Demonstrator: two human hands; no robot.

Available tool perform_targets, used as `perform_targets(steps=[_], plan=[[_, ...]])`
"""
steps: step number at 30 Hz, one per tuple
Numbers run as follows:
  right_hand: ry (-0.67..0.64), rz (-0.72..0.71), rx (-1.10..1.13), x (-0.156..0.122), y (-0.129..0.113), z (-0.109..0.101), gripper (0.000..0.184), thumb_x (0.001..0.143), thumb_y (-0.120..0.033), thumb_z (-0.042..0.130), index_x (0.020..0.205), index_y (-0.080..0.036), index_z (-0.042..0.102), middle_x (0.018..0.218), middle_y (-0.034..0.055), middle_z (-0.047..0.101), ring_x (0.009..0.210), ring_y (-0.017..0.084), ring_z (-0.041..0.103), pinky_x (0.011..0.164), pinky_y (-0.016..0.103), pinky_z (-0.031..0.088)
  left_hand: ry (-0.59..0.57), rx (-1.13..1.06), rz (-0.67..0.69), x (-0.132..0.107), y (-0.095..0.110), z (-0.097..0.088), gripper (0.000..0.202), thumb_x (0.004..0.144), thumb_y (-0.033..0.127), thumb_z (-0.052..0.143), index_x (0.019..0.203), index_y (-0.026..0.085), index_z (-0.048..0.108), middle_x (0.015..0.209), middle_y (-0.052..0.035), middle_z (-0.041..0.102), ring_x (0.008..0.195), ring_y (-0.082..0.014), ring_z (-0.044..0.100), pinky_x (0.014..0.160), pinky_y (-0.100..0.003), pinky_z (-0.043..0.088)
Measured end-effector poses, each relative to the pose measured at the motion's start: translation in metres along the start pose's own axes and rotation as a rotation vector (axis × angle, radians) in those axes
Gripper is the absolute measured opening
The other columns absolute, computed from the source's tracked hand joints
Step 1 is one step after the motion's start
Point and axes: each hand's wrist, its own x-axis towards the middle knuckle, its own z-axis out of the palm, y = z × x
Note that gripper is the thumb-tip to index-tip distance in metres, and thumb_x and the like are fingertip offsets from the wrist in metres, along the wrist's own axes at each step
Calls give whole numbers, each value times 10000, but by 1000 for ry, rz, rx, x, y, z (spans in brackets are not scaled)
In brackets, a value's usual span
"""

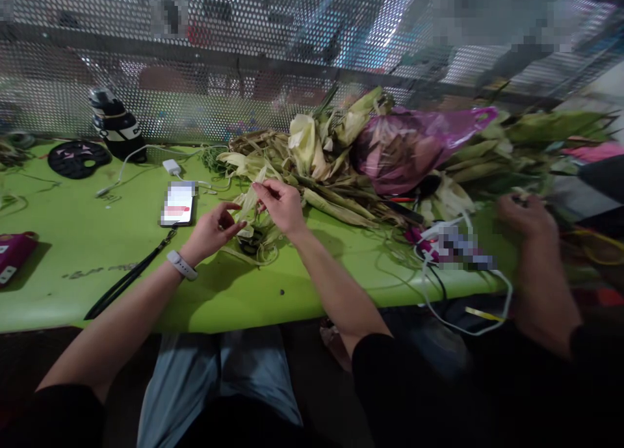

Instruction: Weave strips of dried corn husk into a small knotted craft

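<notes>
My left hand [213,230], with a white band on its wrist, pinches the lower end of a pale corn husk strip [250,201] over the green table [88,259]. My right hand [281,204] pinches the same strip higher up, fingers closed on it. A small dark object with thin husk strands [253,243] lies on the table just under both hands. Right behind them lies a big pile of corn husks [316,168].
A phone [178,204] with a black lanyard lies left of my hands, a white charger [171,166] behind it. A pink plastic bag [409,145] sits on the husks. Another person's hand [529,220] works at the right, near white cables [439,240]. A perforated metal screen [244,45] backs the table.
</notes>
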Motion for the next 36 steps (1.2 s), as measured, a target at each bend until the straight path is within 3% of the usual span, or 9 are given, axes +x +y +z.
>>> perform_targets(steps=[3,6,9,13,18,21,25,31,36], plan=[[-94,13,129,-2,-4,2,319,788,-525,633,750,-208,646,697,3,619,594,121,576,556,259,458,-26,68,53,1,-3,0,289,736,410,720,926,193,706,763,-53,648,599,-142,544,568,-269,426],[-245,22,210,-8,-11,5,298,775,-489,659,862,-205,682,788,15,661,697,128,613,619,257,496,71,175,167,3,-3,-2,207,712,405,737,774,208,748,785,-62,620,707,-170,547,633,-284,431],[-287,1,193,-11,-12,5,290,790,-462,644,916,-202,666,829,16,663,719,124,604,662,265,502,95,50,94,5,-1,-4,220,689,410,754,757,201,756,716,-49,625,682,-166,548,623,-281,431],[-227,-42,-120,-6,-4,2,241,821,-422,599,787,-186,634,724,9,615,635,120,539,606,269,446,156,-251,-62,7,1,-4,287,690,425,752,821,170,754,712,-40,683,619,-133,552,595,-263,439],[-285,-133,-437,-1,3,-1,204,789,-366,628,863,-180,664,914,61,641,800,172,580,742,321,454,270,-423,0,10,-2,-7,239,687,358,771,854,188,753,823,-42,726,704,-120,604,674,-249,479],[-360,-105,-419,-3,7,3,221,798,-351,617,942,-194,674,985,66,655,869,182,595,799,328,455,245,-441,-24,10,-2,-7,237,698,375,761,849,193,753,811,-43,728,675,-119,609,639,-248,488],[-419,-58,-342,-1,17,9,177,808,-313,598,909,-192,678,918,44,679,816,160,603,783,305,460,218,-463,-84,8,-1,-7,269,678,405,772,835,188,749,778,-44,725,609,-112,595,574,-240,476],[-237,-151,-360,6,18,2,151,819,-281,571,866,-182,675,900,48,681,839,169,601,795,305,450,46,-472,-89,8,-1,-17,248,667,309,782,879,185,753,834,-57,738,703,-148,655,690,-275,529],[-175,-165,-300,2,12,1,155,816,-298,549,866,-177,631,815,21,670,743,149,603,718,283,463,-202,-690,-280,11,-3,-23,253,757,315,625,853,99,715,853,-113,737,775,-219,694,769,-353,550]])
